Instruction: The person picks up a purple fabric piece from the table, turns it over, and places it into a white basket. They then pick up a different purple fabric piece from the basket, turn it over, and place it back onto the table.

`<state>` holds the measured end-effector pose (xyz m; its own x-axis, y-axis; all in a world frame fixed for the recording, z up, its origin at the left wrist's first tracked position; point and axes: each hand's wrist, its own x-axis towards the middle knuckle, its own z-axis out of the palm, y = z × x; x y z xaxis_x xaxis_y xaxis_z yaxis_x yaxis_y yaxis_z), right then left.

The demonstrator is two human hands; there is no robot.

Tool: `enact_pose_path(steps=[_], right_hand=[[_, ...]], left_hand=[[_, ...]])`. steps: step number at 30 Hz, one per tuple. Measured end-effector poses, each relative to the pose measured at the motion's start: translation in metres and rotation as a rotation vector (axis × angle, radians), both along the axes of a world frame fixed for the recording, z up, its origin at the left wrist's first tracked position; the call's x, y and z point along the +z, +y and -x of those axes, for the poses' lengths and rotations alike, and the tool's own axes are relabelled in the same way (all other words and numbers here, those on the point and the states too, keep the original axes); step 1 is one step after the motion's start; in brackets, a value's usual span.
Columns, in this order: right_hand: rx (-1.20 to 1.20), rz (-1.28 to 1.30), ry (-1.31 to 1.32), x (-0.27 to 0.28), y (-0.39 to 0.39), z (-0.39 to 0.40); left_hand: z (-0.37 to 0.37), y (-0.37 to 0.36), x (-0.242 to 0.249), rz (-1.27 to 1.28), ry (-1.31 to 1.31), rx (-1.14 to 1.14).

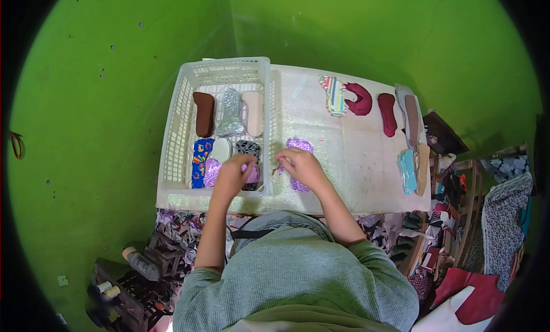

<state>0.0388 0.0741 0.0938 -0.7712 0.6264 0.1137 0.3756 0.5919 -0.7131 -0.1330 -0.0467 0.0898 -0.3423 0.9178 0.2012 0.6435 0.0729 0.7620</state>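
Observation:
My left hand [235,170] is closed above the front right of the white plastic basket [173,131], its fingers curled near a shiny purple piece [252,173]. Whatever those fingers hold is hidden. Over the table, my right hand [303,167] is pinched, with something small and dark at its fingertips that I cannot make out. Partly under it lies a shiny purple sole-shaped piece [299,144]. Around my left hand in the basket are another purple piece [212,170], a black-and-white patterned piece [248,146], a white rounded piece [222,149] and a blue patterned piece [200,160].
Farther back in the basket are brown [204,114], silver [231,114] and cream [254,114] sole-shaped pieces. On the table [355,177] lie striped [333,96], dark red [387,114] and turquoise [407,172] pieces. Cloth scraps [172,229] cover the floor; a rack [472,189] stands right.

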Motion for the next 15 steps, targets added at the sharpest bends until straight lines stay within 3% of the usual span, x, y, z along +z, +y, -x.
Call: enact_pose_path(steps=[8,9,12,15], right_hand=[[-0.211,0.038,-0.085,-0.041,0.011,-0.081],[-0.234,0.05,-0.128,-0.047,0.011,-0.088],[-0.239,0.079,-0.166,-0.059,0.008,-0.101],[-0.23,0.078,-0.178,-0.067,0.008,-0.108]], left_hand=[[-0.092,0.027,-0.031,0.014,-0.043,-0.372],[-0.099,0.028,-0.04,0.016,-0.042,-0.378],[-0.117,0.035,-0.061,0.188,0.295,-0.335],[-0.127,0.036,-0.077,0.079,0.322,-0.306]])
